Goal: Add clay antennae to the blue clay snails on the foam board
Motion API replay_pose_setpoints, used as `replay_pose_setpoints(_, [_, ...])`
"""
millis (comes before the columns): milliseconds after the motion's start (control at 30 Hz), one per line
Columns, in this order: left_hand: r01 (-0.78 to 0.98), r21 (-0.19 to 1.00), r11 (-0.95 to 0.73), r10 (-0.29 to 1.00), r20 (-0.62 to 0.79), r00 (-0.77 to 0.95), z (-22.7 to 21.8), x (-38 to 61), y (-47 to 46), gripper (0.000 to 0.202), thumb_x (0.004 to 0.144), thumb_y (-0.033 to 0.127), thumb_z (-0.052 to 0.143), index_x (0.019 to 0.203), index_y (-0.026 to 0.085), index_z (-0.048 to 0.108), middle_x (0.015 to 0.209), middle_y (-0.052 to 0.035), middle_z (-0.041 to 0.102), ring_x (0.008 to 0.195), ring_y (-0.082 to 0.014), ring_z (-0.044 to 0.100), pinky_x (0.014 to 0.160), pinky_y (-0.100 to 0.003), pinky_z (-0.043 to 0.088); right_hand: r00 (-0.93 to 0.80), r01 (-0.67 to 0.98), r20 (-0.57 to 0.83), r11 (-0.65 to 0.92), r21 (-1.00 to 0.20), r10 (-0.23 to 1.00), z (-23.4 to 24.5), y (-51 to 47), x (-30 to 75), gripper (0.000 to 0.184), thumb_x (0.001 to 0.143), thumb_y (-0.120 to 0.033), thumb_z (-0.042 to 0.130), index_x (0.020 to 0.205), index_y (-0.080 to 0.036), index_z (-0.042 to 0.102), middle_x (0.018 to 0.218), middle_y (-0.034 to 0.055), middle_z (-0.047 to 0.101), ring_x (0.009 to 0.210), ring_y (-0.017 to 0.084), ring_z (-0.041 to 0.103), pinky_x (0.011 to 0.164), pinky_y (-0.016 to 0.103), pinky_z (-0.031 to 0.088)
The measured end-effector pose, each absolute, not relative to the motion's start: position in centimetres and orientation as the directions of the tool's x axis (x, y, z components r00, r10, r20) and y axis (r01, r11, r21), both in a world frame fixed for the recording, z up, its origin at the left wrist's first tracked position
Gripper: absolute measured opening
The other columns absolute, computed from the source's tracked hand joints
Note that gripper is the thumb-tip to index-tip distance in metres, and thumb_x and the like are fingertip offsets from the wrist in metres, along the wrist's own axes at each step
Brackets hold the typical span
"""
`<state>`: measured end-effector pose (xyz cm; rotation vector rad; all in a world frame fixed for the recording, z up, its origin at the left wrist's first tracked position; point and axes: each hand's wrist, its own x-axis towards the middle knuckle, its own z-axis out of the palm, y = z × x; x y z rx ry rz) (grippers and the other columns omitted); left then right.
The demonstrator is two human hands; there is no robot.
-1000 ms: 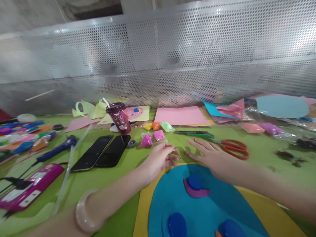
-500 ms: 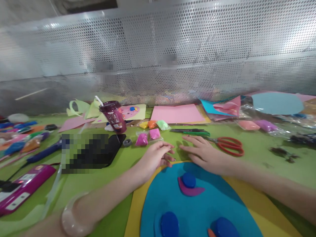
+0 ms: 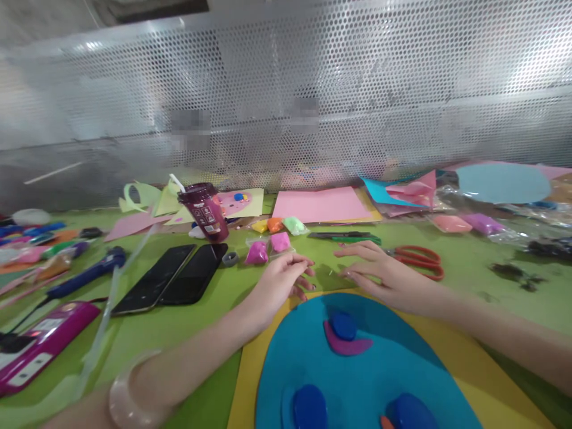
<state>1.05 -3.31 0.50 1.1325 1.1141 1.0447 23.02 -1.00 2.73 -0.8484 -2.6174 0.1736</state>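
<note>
My left hand (image 3: 286, 277) hovers at the upper left edge of a blue oval sheet (image 3: 308, 351). Its fingers are loosely curled and apart, with nothing visible in them. Opposite it, my right hand (image 3: 379, 275) has its fingers spread near the sheet's top right edge, close to red-handled scissors (image 3: 417, 257). The oval lies on a yellow sheet (image 3: 480, 369). On the oval are a dark blue disc (image 3: 343, 326) over a purple crescent (image 3: 346, 345), and two larger dark blue discs (image 3: 310, 406) lower down. A tiny pale scrap (image 3: 330, 273) sits between my hands.
Two phones (image 3: 154, 277), a purple cup with a straw (image 3: 208, 217) and a power strip (image 3: 49, 339) stand left. Small bags of pink clay (image 3: 257, 252) and a utility knife (image 3: 344, 235) lie ahead. Pink paper (image 3: 319, 204) rests before a perforated metal panel (image 3: 268, 107).
My right hand has shifted slightly right, its fingers drawing back and bending a little, and a tiny pale scrap now shows between the hands. My left hand has barely moved.
</note>
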Motion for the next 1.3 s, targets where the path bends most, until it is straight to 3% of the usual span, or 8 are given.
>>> replay_pose_setpoints(100, [0.009,0.995,0.101,0.985,-0.101,0.138,0.5,1.1,-3.2,0.009,0.081,0.022,0.05,0.083,0.016,0.057,0.079,-0.0034,0.059,0.057,-0.0113,0.058,0.041,-0.019,0.043,-0.59,0.672,0.403,0.703,-0.235,0.699,3.2,0.5,23.9,0.032,0.089,-0.033,0.035,0.089,-0.021,0.065,0.101,0.0073,0.063,0.097,0.022,0.056,0.082,0.038,0.048])
replay_pose_setpoints(167, [0.057,0.996,0.072,0.987,-0.08,0.143,0.4,1.0,-3.1,0.01,0.081,0.022,0.049,0.084,0.016,0.057,0.08,-0.0035,0.059,0.057,-0.0117,0.058,0.039,-0.019,0.041,-0.463,0.804,0.446,0.574,-0.152,0.766,3.3,1.8,25.2,0.026,0.086,-0.032,0.038,0.084,-0.02,0.061,0.087,0.0069,0.064,0.084,0.021,0.059,0.075,0.037,0.049])
replay_pose_setpoints(333, [0.169,0.985,-0.022,0.985,-0.008,0.173,0.2,0.9,-3.2,0.011,0.082,0.024,0.048,0.085,0.018,0.057,0.083,-0.0023,0.059,0.055,-0.0107,0.057,0.038,-0.018,0.037,-0.472,0.848,0.436,0.529,-0.011,0.766,2.8,4.2,27.5,0.025,0.08,-0.033,0.04,0.088,-0.018,0.058,0.091,0.0119,0.06,0.097,0.031,0.051,0.085,0.049,0.041])
replay_pose_setpoints(500, [0.254,0.964,-0.074,0.977,0.019,0.214,0.5,1.1,-3.5,0.014,0.082,0.027,0.049,0.085,0.018,0.059,0.076,-0.0021,0.061,0.054,-0.0113,0.057,0.041,-0.019,0.038,-0.515,0.846,0.377,0.529,0.074,0.77,2.5,4.3,27.4,0.026,0.083,-0.028,0.034,0.083,-0.016,0.056,0.087,0.0132,0.057,0.093,0.03,0.05,0.087,0.046,0.039])
replay_pose_setpoints(667, [0.305,0.95,-0.072,0.972,-0.003,0.236,0.6,1.1,-3.7,0.017,0.083,0.03,0.048,0.085,0.017,0.059,0.061,0.0004,0.057,0.051,-0.0119,0.054,0.041,-0.019,0.036,-0.497,0.862,0.322,0.501,0.077,0.805,2.6,4.2,26.9,0.02,0.083,-0.027,0.041,0.086,-0.014,0.055,0.091,0.0134,0.055,0.094,0.029,0.049,0.086,0.043,0.039])
replay_pose_setpoints(867, [0.313,0.948,-0.064,0.966,-0.021,0.259,0.7,1.0,-3.7,0.02,0.083,0.034,0.047,0.087,0.017,0.058,0.069,0.0003,0.058,0.051,-0.0105,0.054,0.043,-0.019,0.037,-0.478,0.877,0.157,0.479,0.03,0.864,3.0,3.9,25.9,0.021,0.082,-0.031,0.05,0.083,-0.014,0.062,0.096,0.0131,0.057,0.102,0.029,0.045,0.09,0.04,0.035])
replay_pose_setpoints(1067, [0.298,0.951,-0.084,0.962,0.0,0.272,0.5,0.9,-3.6,0.018,0.084,0.03,0.045,0.089,0.018,0.058,0.088,-0.0031,0.06,0.055,-0.0096,0.057,0.043,-0.019,0.037,-0.371,0.928,-0.045,0.372,-0.003,0.927,4.3,3.2,25.0,0.012,0.081,-0.022,0.052,0.079,-0.015,0.062,0.081,0.0044,0.061,0.086,0.02,0.054,0.081,0.039,0.039])
replay_pose_setpoints(1300, [0.328,0.941,-0.085,0.961,-0.01,0.276,0.4,0.8,-3.7,0.019,0.084,0.031,0.046,0.091,0.018,0.058,0.087,-0.0033,0.061,0.056,-0.0101,0.057,0.042,-0.019,0.037,-0.412,0.911,0.042,0.413,-0.017,0.91,4.2,2.4,24.3,0.01,0.073,-0.012,0.049,0.069,-0.013,0.059,0.084,0.0142,0.063,0.093,0.03,0.051,0.081,0.046,0.036])
